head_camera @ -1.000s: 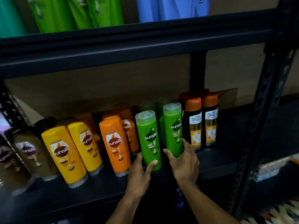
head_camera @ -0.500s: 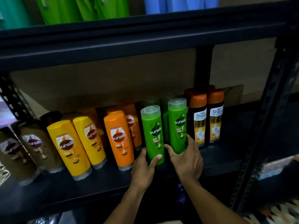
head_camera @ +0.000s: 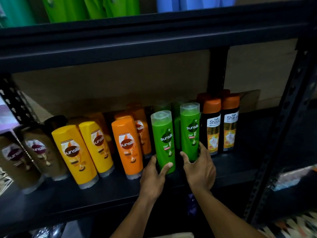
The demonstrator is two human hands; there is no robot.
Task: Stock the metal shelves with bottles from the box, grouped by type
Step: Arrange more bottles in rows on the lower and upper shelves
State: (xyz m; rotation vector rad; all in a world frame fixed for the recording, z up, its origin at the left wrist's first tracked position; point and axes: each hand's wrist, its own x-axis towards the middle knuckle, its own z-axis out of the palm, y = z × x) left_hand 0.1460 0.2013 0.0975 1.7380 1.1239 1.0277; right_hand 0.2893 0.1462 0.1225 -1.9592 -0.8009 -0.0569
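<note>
Left hand [head_camera: 155, 177] grips the front green bottle [head_camera: 164, 143], right hand [head_camera: 199, 169] clasps its twin [head_camera: 190, 133]; a careless shove may topple the crowded orange bottle [head_camera: 127, 148] beside them.

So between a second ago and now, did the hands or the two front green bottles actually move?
Barely. The left hand still grips the base of the nearer green bottle, and the right hand still holds the other green bottle. Both bottles stay upright, side by side. Only the view shifted slightly. The yellow bottles, the orange bottle and the black bottles are unchanged.
</note>
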